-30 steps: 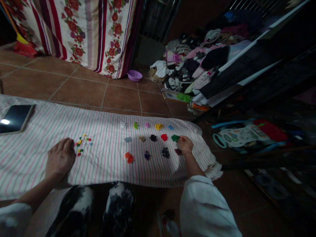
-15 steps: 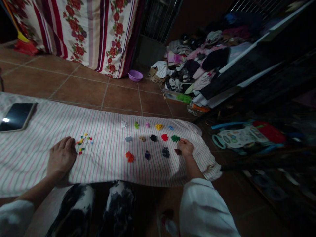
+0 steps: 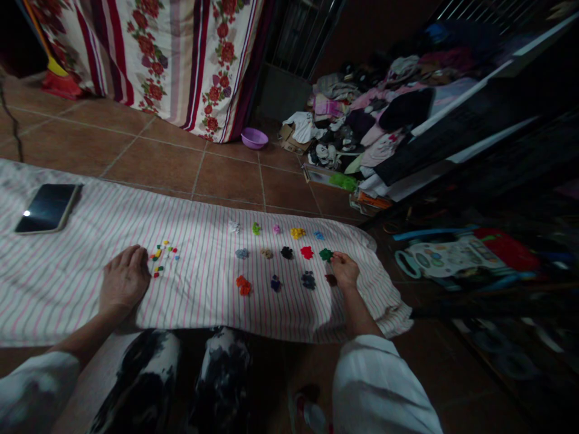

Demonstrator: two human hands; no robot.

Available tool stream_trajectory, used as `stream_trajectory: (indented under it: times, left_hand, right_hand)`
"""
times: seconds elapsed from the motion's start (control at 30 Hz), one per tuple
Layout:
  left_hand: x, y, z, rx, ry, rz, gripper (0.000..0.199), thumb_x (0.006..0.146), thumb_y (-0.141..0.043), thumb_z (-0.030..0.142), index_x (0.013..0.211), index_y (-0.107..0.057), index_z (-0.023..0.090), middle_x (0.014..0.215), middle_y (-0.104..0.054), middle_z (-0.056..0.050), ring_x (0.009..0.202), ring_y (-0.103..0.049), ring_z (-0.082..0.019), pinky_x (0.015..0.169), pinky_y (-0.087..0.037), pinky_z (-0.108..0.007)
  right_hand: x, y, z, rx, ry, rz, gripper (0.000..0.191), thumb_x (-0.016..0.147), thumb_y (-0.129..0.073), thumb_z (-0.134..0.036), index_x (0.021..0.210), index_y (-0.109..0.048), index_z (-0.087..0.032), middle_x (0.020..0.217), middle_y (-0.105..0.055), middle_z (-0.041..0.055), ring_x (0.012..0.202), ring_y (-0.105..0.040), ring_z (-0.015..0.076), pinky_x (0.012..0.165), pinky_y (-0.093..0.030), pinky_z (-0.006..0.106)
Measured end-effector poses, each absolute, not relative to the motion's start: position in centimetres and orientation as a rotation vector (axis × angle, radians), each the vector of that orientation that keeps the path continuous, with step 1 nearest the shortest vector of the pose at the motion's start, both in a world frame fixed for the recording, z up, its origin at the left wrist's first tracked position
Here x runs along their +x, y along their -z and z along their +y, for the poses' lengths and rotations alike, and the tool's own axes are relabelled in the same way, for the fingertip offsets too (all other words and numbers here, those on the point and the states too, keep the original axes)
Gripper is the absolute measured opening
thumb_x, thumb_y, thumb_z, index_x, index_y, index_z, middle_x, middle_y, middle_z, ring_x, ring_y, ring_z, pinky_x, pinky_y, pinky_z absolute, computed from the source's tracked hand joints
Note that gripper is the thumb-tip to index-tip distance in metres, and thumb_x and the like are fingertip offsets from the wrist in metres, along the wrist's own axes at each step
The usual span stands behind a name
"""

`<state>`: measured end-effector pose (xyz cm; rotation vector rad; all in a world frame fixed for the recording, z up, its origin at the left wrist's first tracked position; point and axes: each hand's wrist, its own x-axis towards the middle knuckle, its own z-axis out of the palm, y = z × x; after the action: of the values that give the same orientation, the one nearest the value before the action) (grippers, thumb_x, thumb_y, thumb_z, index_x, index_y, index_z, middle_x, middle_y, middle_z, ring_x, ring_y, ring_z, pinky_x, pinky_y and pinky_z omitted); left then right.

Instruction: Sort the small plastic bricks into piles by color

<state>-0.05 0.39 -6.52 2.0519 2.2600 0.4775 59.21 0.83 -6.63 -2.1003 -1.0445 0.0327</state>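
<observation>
My left hand (image 3: 125, 277) lies palm down on the striped cloth (image 3: 199, 301), fingers stretched out. Just right of its fingertips is a loose scatter of small mixed-colour pieces (image 3: 157, 256). At the far right of the sorted heaps, my right hand (image 3: 345, 269) has thumb and fingers pinched together at the edge of the dark green heap (image 3: 325, 254); anything between the fingertips is too small to make out. Beneath that hand is a brown heap (image 3: 332, 279). Nearby are red (image 3: 307, 252), black (image 3: 286, 252), dark grey (image 3: 308, 279) and orange (image 3: 243, 285) heaps.
A back row includes yellow (image 3: 297, 232) and blue (image 3: 319, 235) heaps. On the cloth's left end lies a phone (image 3: 47, 208). Beyond the cloth, a purple basin (image 3: 254, 138) stands on the tiled floor beside piled clothes (image 3: 357, 114).
The view has shifted slightly, moving the scene rightward in the picture. My right hand stays at the dark green heap and my left hand stays resting by the mixed pieces.
</observation>
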Motion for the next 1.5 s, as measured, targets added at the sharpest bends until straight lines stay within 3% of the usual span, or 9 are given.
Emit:
stream_trajectory:
  times: [0.17,0.33,0.5,0.67,0.87,1.27,1.5]
  left_hand:
    - [-0.1,6.7,0.5,2.081,-0.504,2.253,0.042,0.097,-0.035,0.028,0.125,-0.062,0.013,0.139,-0.061,-0.019,0.123,-0.057,-0.032,0.1,-0.045,-0.048]
    - [-0.2,7.2,0.6,2.13,-0.551,2.27,0.041,0.097,-0.034,0.028,0.124,-0.061,0.016,0.137,-0.062,-0.015,0.123,-0.057,-0.028,0.1,-0.042,-0.043]
    - [-0.2,7.0,0.5,2.149,-0.491,2.257,0.042,0.097,-0.034,0.027,0.127,-0.06,0.014,0.14,-0.061,-0.016,0.126,-0.055,-0.029,0.101,-0.042,-0.044]
    - [-0.2,6.8,0.5,2.173,-0.417,2.254,0.044,0.098,-0.034,0.029,0.133,-0.059,0.02,0.141,-0.059,-0.015,0.128,-0.053,-0.031,0.099,-0.042,-0.046]
    - [-0.2,6.8,0.5,2.197,-0.359,2.219,0.047,0.097,-0.035,0.026,0.139,-0.058,0.022,0.143,-0.056,-0.016,0.132,-0.049,-0.031,0.099,-0.042,-0.047]
    - [-0.5,7.3,0.5,2.232,-0.424,2.186,0.046,0.097,-0.039,0.027,0.139,-0.06,0.026,0.144,-0.055,-0.017,0.135,-0.048,-0.031,0.102,-0.042,-0.048]
    - [-0.5,7.6,0.5,2.264,-0.442,2.174,0.046,0.098,-0.037,0.028,0.138,-0.06,0.025,0.143,-0.056,-0.017,0.134,-0.048,-0.031,0.102,-0.041,-0.049]
  right_hand:
    - [55.5,5.1,2.0,-2.023,-0.172,-1.062,0.034,0.078,-0.05,-0.037,0.091,-0.074,-0.017,0.088,-0.078,0.0113,0.09,-0.073,0.0244,0.093,-0.055,0.04]
    - [50.3,3.9,3.1,-1.861,-0.291,-1.251,0.042,0.083,-0.048,-0.044,0.1,-0.074,-0.016,0.093,-0.078,0.0134,0.086,-0.074,0.0241,0.087,-0.059,0.041]
    - [44.1,2.9,3.7,-1.717,-0.365,-1.449,0.04,0.087,-0.05,-0.045,0.102,-0.074,-0.017,0.096,-0.078,0.0123,0.086,-0.075,0.0231,0.086,-0.059,0.038]
    - [36.3,3.8,3.9,-1.514,-0.475,-1.701,0.032,0.092,-0.048,-0.034,0.1,-0.075,-0.02,0.097,-0.078,0.0097,0.084,-0.075,0.0201,0.08,-0.06,0.033]
    - [26.9,6.5,4.4,-1.349,-0.631,-1.956,0.025,0.09,-0.054,-0.017,0.1,-0.076,-0.022,0.099,-0.078,0.0061,0.096,-0.073,0.0193,0.09,-0.057,0.032]
    - [16.5,6.0,6.5,-1.478,-0.681,-2.186,0.032,0.099,-0.053,-0.024,0.125,-0.071,-0.026,0.113,-0.068,0.0056,0.104,-0.065,0.017,0.094,-0.051,0.027]
    - [14.4,5.8,7.2,-1.603,-0.651,-2.24,0.028,0.1,-0.055,-0.03,0.123,-0.071,-0.03,0.115,-0.066,0.0047,0.106,-0.064,0.0182,0.093,-0.05,0.028]
